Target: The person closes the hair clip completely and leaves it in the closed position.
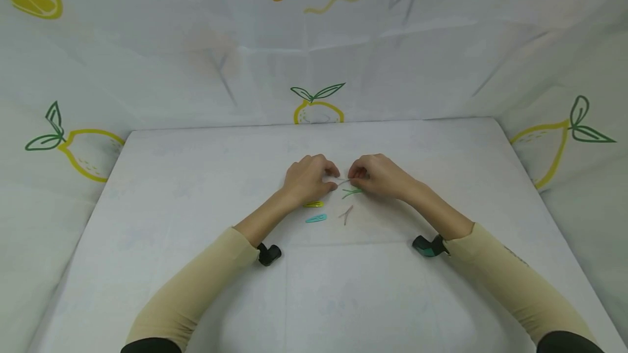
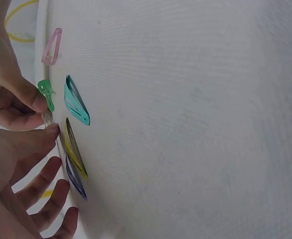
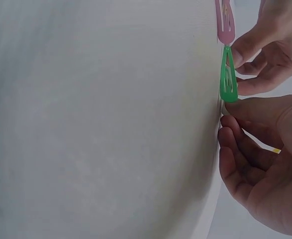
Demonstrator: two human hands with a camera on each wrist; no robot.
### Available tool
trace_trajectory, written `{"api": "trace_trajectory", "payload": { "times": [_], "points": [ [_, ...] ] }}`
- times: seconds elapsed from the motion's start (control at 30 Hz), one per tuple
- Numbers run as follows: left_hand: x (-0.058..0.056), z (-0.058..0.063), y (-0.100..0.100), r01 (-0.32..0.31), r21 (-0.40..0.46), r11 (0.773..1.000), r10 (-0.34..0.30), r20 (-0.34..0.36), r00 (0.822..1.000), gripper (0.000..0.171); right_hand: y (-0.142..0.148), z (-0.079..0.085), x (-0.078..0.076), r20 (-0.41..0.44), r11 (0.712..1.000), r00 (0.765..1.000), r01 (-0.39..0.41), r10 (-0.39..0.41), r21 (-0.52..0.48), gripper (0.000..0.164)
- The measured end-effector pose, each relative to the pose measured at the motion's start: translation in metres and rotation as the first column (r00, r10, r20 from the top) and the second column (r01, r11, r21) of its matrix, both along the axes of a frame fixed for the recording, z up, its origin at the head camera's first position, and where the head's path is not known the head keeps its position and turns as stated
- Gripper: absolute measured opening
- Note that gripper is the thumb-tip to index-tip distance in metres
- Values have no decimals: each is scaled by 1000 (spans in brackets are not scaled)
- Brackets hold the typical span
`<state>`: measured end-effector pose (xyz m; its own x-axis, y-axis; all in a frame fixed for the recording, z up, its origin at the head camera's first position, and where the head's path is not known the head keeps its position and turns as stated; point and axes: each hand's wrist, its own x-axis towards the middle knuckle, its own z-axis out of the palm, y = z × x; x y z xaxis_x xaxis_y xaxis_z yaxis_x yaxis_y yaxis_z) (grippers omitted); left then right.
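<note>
My right hand (image 1: 380, 175) pinches a pale snap hair clip (image 1: 345, 181) between thumb and fingers; its two prongs stand apart and point left. Most of that clip is hidden by fingers in the wrist views. My left hand (image 1: 308, 178) is by the prongs, thumb and forefinger spread apart around their ends. Below the right hand lies a green hair clip (image 1: 352, 193), its prongs open. Nearer the front lies a pink hair clip (image 1: 345, 215), also open. A yellow hair clip (image 1: 314, 204) and a teal hair clip (image 1: 316, 218) lie by the left wrist.
A blue hair clip (image 2: 75, 178) lies beside the yellow one in the left wrist view; the left hand covers it in the head view. White cloth covers the table (image 1: 343, 287). A white curtain (image 1: 196, 70) with lemon prints hangs around its back and sides.
</note>
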<state>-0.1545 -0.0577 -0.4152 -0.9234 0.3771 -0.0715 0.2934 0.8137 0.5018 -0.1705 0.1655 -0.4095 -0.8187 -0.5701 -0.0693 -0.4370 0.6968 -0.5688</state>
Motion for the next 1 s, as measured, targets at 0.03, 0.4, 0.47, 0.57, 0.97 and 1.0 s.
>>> {"api": "trace_trajectory", "payload": {
  "times": [0.03, 0.4, 0.47, 0.57, 0.97, 1.0],
  "points": [
    [0, 0, 0, 0, -1, 1000, 0, -1, 1000, 21, 0, 0, 0, 1, 1000, 1000, 0, 0, -1, 9],
    [1, -3, -1, 1, -29, 1000, -2, -26, 1000, 21, 0, -2, -1, 8, 1000, 1000, -1, 1, -9, 10],
    [1, -3, 0, 4, -35, 999, -5, -30, 1000, 20, 0, -1, -1, 7, 1000, 1000, -2, 2, -9, 9],
    [2, -2, 0, 10, -39, 999, -12, -29, 1000, 20, -1, 0, 0, 1, 1000, 1000, 3, -3, -14, 9],
    [4, -2, -2, 20, -29, 999, -21, -31, 999, 22, -1, 0, 3, -57, 998, 998, 12, -16, -62, 6],
    [4, -1, -2, 20, -25, 999, -21, -31, 999, 21, -1, -1, 3, -59, 998, 998, 13, -17, -66, 6]
  ]
}}
